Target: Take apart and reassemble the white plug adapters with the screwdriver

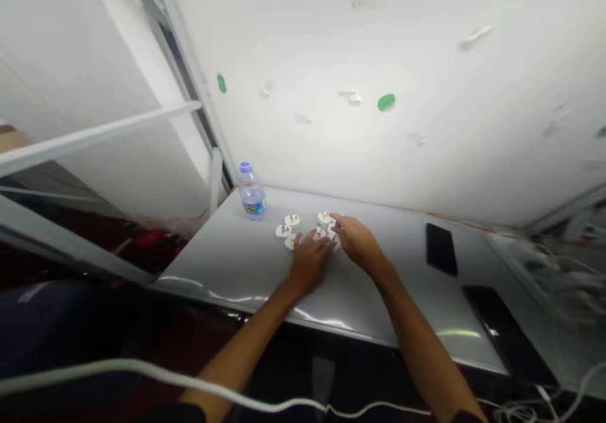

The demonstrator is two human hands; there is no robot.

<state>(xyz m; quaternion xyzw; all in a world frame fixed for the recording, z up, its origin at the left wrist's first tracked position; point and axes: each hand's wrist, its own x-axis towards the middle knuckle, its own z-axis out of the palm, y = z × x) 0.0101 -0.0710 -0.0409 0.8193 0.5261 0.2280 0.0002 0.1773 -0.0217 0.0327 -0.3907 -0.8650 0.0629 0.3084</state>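
A cluster of small white plugs with metal pins lies on a pale grey tabletop (227, 252). Two stand apart to the left, a white plug (292, 221) and another white plug (283, 231). My left hand (310, 262) has its fingers spread at the near edge of the cluster, touching or almost touching a plug (290, 242). My right hand (357, 243) lies over the right part of the cluster, its fingertips on a plug (324, 218). The hands partly hide the plugs beneath them, so I cannot tell whether either one grips anything.
A plastic water bottle (252, 194) stands at the table's far left, against a white wall (386, 44). To the right lie a black phone (441, 249) and a larger black slab (502, 331). White cables (558, 278) are tangled beyond the right edge. Another white cable (142, 372) crosses the foreground.
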